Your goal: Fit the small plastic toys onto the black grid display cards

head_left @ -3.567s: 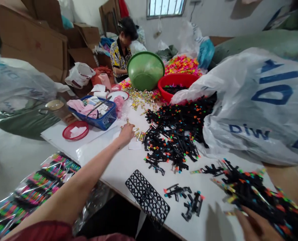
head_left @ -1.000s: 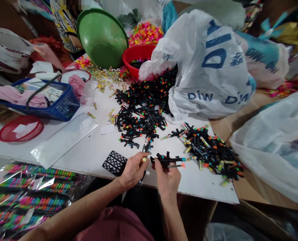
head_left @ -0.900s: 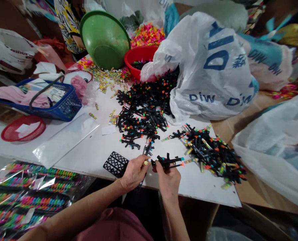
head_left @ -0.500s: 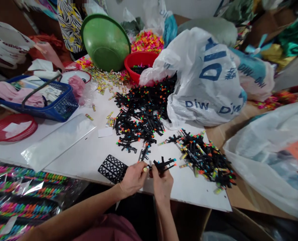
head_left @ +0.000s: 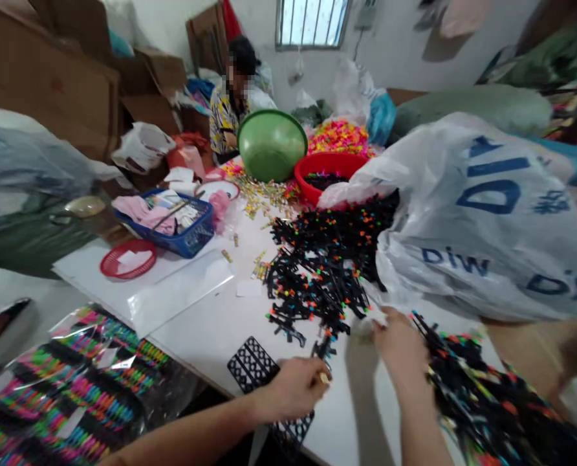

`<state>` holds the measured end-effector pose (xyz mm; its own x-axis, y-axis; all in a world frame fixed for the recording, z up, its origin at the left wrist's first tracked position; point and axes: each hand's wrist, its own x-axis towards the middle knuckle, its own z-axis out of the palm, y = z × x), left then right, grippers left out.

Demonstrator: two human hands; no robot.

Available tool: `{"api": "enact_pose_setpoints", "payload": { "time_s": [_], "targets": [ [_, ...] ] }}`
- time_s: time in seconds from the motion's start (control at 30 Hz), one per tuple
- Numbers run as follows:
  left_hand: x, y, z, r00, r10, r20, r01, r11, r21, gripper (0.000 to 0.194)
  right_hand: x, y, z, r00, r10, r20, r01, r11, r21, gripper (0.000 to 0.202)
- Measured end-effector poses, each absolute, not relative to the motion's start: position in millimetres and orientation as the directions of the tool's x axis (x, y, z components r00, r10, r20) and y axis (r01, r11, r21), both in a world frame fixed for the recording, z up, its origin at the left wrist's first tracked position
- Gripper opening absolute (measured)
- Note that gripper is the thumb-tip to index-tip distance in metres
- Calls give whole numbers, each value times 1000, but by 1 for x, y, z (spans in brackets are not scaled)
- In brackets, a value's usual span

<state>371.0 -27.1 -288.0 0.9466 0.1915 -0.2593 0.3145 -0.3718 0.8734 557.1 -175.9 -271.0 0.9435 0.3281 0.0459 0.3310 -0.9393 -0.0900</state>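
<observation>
My left hand (head_left: pixel 293 390) is over the near table edge, fingers closed around a small yellowish printed tube (head_left: pixel 324 378) whose end shows. Beneath that hand lies a black plastic grid plate (head_left: pixel 253 362), partly covered by it. My right hand (head_left: pixel 403 343) is further right and smeared by motion, its fingers at the lower edge of a white plastic bag (head_left: pixel 429 272); whether they hold anything is unclear. Ahead is a heap of black toy guns (head_left: pixel 317 275) with coloured tips. A second heap of toy guns (head_left: pixel 492 388) mixed with printed tubes lies right of my right hand.
At the back stand a green basin (head_left: pixel 272 145), tilted, and a red basin (head_left: pixel 305 188). A blue basket (head_left: pixel 191 236) and a red tray (head_left: pixel 105 262) sit on the left. Packed colourful goods (head_left: pixel 85 388) lie lower left. A person (head_left: pixel 218 123) is behind the table.
My right hand has moved away from my left, and the toy gun it held no longer shows there. The left hand keeps the tube. The view has swung upward, bringing in the window.
</observation>
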Motion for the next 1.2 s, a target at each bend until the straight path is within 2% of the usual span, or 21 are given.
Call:
{"api": "enact_pose_setpoints", "payload": {
  "time_s": [0.03, 0.1, 0.2, 0.3, 0.37, 0.43, 0.5, 0.57, 0.63, 0.73, 0.83, 0.9, 1.0, 1.1, 1.2],
  "targets": [
    [371, -29, -289, 930, 209, -303, 356, -310, 881, 20, 558, -150, -279, 906, 421, 33, 422, -903, -81, 28],
    [375, -26, -288, 890, 263, -374, 415, -120, 902, 25, 561, -112, -287, 853, 522, 2, 522, -853, -32, 21],
    [386, -8, -281, 858, 323, -400, 365, 165, 916, 35, 576, -99, -278, 775, 632, -2, 632, -774, 32, 19],
    [403, 10, -276, 843, 341, -417, 304, 339, 890, 43, 595, -105, -250, 743, 667, 51, 665, -745, 46, 22],
    [413, 14, -274, 854, 345, -390, 251, 382, 889, 47, 599, -107, -234, 775, 631, 44, 632, -774, -28, 25],
    [417, 13, -272, 870, 373, -322, 183, 363, 914, 49, 590, -107, -228, 798, 603, 14, 590, -775, -226, 27],
    [414, 13, -271, 876, 404, -263, 134, 320, 938, 48, 568, -108, -234, 815, 579, -4, 479, -679, -557, 21],
    [407, 16, -271, 879, 417, -230, 102, 306, 947, 43, 537, -109, -244, 847, 530, -28, 263, -466, -845, 20],
    [400, 19, -272, 889, 408, -209, 65, 340, 938, 39, 501, -107, -250, 868, 493, -63, 64, -236, -970, 27],
    [393, 19, -269, 891, 414, -184, -2, 409, 912, 37, 455, -101, -249, 895, 439, -75, -69, -30, -997, 32],
    [391, 15, -264, 888, 426, -171, -17, 403, 915, 35, 432, -98, -245, 933, 351, -85, -109, 50, -993, 32],
    [389, 13, -263, 903, 402, -150, -9, 368, 930, 34, 428, -99, -242, 952, 295, -86, -104, 46, -993, 34],
    [388, 8, -264, 913, 391, -116, -15, 317, 948, 32, 428, -104, -238, 965, 253, -67, -56, -52, -997, 33],
    [387, 4, -264, 905, 415, -99, 18, 195, 981, 31, 426, -107, -239, 970, 238, -56, -43, -60, -997, 33],
    [382, 1, -263, 891, 455, 5, 25, -59, 998, 25, 419, -107, -248, 989, 138, -47, -42, -40, -998, 37]
  ]
}}
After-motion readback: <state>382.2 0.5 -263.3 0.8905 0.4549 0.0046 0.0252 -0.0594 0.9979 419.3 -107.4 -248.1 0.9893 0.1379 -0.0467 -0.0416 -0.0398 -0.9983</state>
